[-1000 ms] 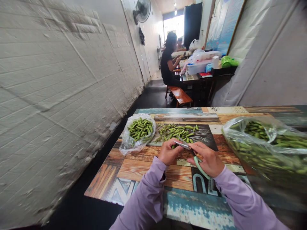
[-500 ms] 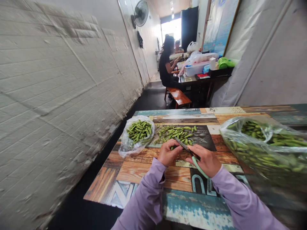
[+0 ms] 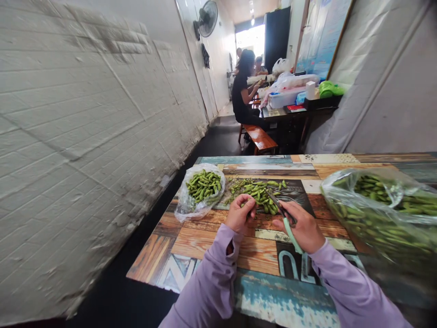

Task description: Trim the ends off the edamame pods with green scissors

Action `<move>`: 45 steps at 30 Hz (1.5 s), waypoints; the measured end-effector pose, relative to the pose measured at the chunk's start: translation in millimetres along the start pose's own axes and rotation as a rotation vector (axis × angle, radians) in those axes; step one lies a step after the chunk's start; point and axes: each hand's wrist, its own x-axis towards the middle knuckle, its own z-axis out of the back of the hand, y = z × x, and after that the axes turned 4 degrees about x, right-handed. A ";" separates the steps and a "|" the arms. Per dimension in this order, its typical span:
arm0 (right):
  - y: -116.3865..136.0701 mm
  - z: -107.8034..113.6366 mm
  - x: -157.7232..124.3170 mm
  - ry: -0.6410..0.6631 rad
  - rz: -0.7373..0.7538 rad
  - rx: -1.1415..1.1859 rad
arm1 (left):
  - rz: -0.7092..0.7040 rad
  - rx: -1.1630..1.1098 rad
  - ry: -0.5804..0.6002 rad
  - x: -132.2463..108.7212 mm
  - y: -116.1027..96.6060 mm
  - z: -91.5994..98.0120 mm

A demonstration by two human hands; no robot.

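Scissors (image 3: 279,208) with a pale green handle sit in the right hand (image 3: 303,228), whose fingers are wrapped through and around the handle loops. The blades look drawn together into one dark line, though they are too thin to be sure of a gap. Their long axis runs from the lower right, at the palm, up toward the upper left. The tip lies over the near edge of the heap of pods (image 3: 260,191), which is spread loose on the bench (image 3: 211,246) just above centre frame.

The left hand (image 3: 241,214) lies directly left of the blades, near them but apart. Its fingers are curled tight against the thumb at the heap's lower left edge. Whether a pod is pinched between them cannot be made out. Both hands are close to the heap; the left is nearer by its fingertips, the right only by the scissor tip.

Further left, a small bag (image 3: 191,207) of clear plastic lies open with more green pods in it. A large bag (image 3: 341,200), also full of pods, fills the right side of the frame, well apart from both hands. In the upper middle, a person (image 3: 243,91) in dark clothes sits at another table by the white brick wall (image 3: 85,127).
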 end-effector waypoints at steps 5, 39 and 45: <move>1.4 -4.6 -2.9 0.049 0.049 -0.007 | 0.025 -0.088 0.012 -0.7 -0.2 0.0; 8.1 -7.9 -3.7 0.146 0.000 0.051 | -0.072 0.200 0.153 0.1 24.9 -3.0; 12.6 -4.3 -1.3 0.169 0.026 0.036 | -0.118 0.253 0.161 -1.5 20.7 -3.9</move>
